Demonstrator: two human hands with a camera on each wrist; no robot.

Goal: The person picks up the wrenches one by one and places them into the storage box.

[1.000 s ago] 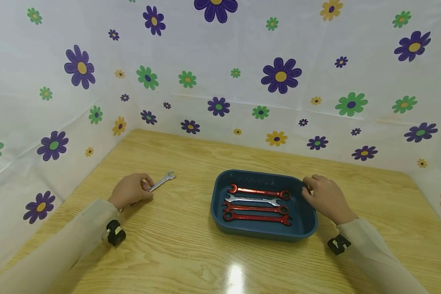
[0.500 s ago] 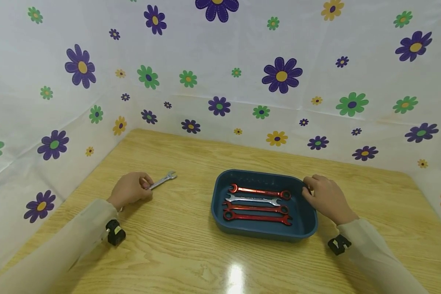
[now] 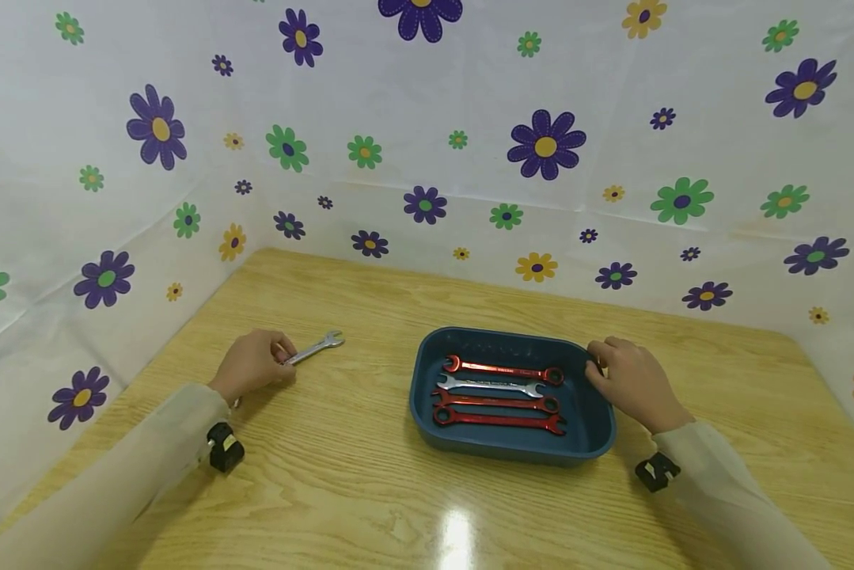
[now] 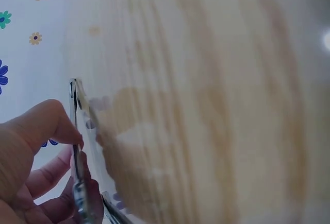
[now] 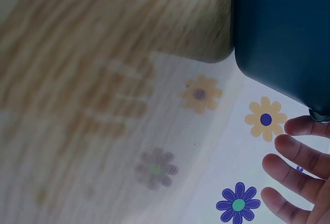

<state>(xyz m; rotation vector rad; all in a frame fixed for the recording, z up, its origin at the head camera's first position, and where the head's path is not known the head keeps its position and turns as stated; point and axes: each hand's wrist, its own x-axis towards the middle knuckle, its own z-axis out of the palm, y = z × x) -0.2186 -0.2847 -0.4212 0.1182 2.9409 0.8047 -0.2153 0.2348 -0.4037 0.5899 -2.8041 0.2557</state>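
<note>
In the head view, my left hand (image 3: 252, 366) pinches a silver wrench (image 3: 317, 348) between thumb and fingers at the left of the table. Its forked end points away to the right, and the palm hides the middle of the handle. The left wrist view has the same wrench (image 4: 77, 162) nearly edge-on, low by the table. My right hand (image 3: 635, 384) holds the right rim of a dark blue bin (image 3: 512, 454), thumb at the inner side. Outside the bin, the fingers (image 5: 296, 175) spread loosely in the right wrist view; the thumb is hidden there.
Inside the bin lie red wrenches (image 3: 501, 370) and one silver wrench (image 3: 491, 385), roughly parallel. A wooden table (image 3: 355, 475) carries everything. White cloth (image 3: 427, 158) with flower prints stands along the back and sides.
The left hand and its wrench have shifted only very slightly. The right hand, the bin and the wrenches in it look the same.
</note>
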